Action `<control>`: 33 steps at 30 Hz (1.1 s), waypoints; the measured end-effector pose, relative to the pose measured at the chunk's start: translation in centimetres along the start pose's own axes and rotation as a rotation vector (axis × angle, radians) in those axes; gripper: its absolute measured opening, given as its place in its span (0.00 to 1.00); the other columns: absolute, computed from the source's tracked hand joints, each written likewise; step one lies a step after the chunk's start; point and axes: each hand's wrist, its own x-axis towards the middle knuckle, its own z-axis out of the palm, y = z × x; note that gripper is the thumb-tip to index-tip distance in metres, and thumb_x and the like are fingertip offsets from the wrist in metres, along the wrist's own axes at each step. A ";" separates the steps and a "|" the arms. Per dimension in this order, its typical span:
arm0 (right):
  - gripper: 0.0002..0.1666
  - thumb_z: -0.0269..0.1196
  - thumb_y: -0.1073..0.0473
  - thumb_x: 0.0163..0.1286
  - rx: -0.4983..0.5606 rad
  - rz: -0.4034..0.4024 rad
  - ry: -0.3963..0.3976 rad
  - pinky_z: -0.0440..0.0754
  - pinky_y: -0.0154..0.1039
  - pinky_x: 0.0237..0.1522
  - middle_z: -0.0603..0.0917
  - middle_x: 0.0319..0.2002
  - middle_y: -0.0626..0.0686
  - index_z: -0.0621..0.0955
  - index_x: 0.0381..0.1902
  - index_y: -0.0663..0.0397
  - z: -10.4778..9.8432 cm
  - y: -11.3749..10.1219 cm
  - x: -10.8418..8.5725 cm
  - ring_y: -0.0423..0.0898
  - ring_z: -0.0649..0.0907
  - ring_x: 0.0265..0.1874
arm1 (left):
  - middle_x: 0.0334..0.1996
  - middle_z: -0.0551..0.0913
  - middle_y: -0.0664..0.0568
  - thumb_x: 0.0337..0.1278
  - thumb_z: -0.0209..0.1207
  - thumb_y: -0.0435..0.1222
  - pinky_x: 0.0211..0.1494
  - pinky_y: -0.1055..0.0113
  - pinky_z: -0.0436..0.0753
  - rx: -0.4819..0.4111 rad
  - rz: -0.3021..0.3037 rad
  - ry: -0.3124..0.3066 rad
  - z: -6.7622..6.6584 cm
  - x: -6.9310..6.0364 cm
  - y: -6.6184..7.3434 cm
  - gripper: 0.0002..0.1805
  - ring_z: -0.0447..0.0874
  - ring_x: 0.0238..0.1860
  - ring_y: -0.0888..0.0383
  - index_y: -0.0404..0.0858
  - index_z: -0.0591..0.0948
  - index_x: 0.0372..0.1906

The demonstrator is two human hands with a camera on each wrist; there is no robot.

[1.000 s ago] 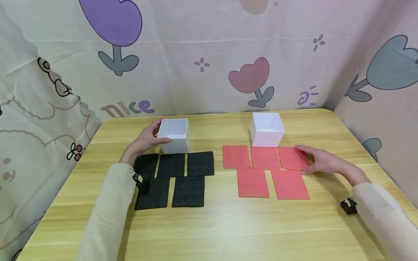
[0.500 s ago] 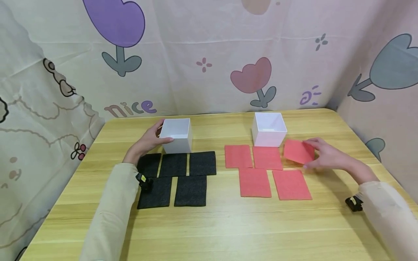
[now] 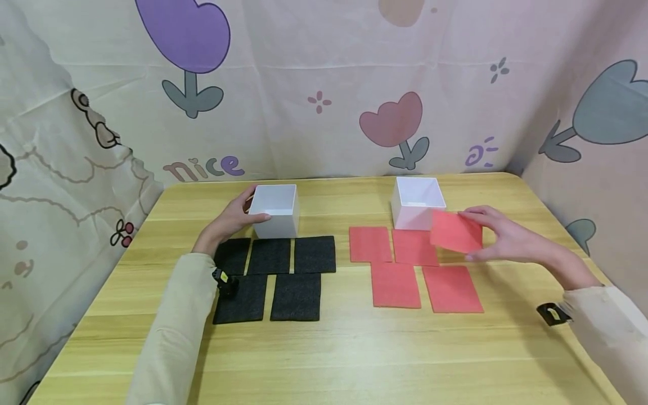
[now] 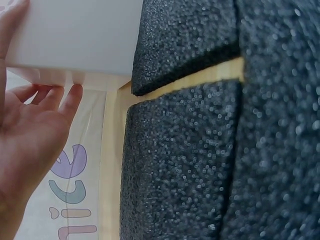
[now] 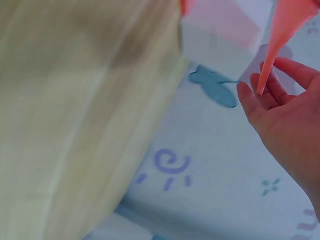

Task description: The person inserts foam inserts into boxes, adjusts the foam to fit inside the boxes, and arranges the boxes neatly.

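At the left white box (image 3: 275, 226), my left hand (image 3: 230, 222) grips the wall, its thumb over the front rim and its fingers on the left side. The left wrist view shows those fingertips (image 4: 75, 95) against the box's side. Black foam squares (image 3: 270, 256) lie in two rows just in front. My right hand (image 3: 511, 239) holds a red foam square (image 3: 455, 232) by its right edge, raised and tilted above the table. That square overlaps the front right corner of the right white box (image 3: 412, 216) in the head view. Several other red squares (image 3: 395, 285) lie flat.
Everything stands on a wooden table (image 3: 324, 360). Behind its back edge hangs a printed curtain (image 3: 283, 135), which continues along both sides. A small black device sits at each wrist.
My right hand has lifted the red foam square from the right end of the back row and brought it up toward the right box. The left hand stays on its box.
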 end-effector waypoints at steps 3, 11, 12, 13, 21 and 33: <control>0.52 0.76 0.54 0.49 -0.004 -0.048 0.000 0.67 0.70 0.51 0.63 0.65 0.65 0.66 0.67 0.68 -0.3 -1.2 0.4 0.65 0.63 0.61 | 0.75 0.39 0.36 0.58 0.63 0.33 0.70 0.43 0.54 -0.007 -0.003 -0.011 0.3 -0.7 1.2 0.54 0.43 0.73 0.38 0.35 0.36 0.76; 0.51 0.75 0.53 0.51 -0.007 -0.101 -0.027 0.65 0.68 0.57 0.62 0.67 0.62 0.66 0.68 0.66 -0.4 -3.4 2.8 0.64 0.61 0.65 | 0.75 0.38 0.37 0.59 0.62 0.32 0.71 0.45 0.50 -0.003 0.003 -0.010 0.3 -1.0 1.7 0.52 0.39 0.74 0.39 0.33 0.38 0.76; 0.51 0.75 0.52 0.52 -0.004 -0.100 -0.034 0.65 0.68 0.57 0.62 0.67 0.62 0.66 0.69 0.66 -0.3 -3.7 3.3 0.64 0.60 0.65 | 0.75 0.38 0.37 0.58 0.62 0.32 0.71 0.44 0.50 -0.003 0.004 -0.007 0.2 -0.8 1.3 0.52 0.39 0.74 0.39 0.33 0.38 0.76; 0.51 0.74 0.52 0.52 -0.003 -0.092 -0.041 0.64 0.68 0.58 0.61 0.67 0.63 0.65 0.69 0.66 -0.2 -4.0 3.8 0.64 0.60 0.65 | 0.76 0.38 0.37 0.58 0.63 0.33 0.71 0.44 0.51 0.000 0.008 -0.005 0.1 -0.6 0.9 0.53 0.39 0.74 0.39 0.34 0.38 0.76; 0.52 0.73 0.53 0.53 -0.014 -0.124 -0.049 0.64 0.61 0.61 0.62 0.65 0.63 0.63 0.69 0.69 0.9 -6.0 7.3 0.61 0.62 0.64 | 0.76 0.40 0.41 0.59 0.64 0.37 0.71 0.45 0.52 0.032 0.023 0.015 -0.2 0.6 -1.4 0.54 0.41 0.74 0.41 0.40 0.39 0.77; 0.52 0.73 0.53 0.53 -0.010 -0.201 -0.069 0.63 0.59 0.63 0.60 0.68 0.61 0.63 0.70 0.65 2.1 -8.1 11.6 0.59 0.59 0.67 | 0.76 0.41 0.40 0.58 0.65 0.38 0.71 0.44 0.51 0.045 0.023 0.033 -0.2 0.7 -1.6 0.54 0.41 0.74 0.41 0.39 0.39 0.77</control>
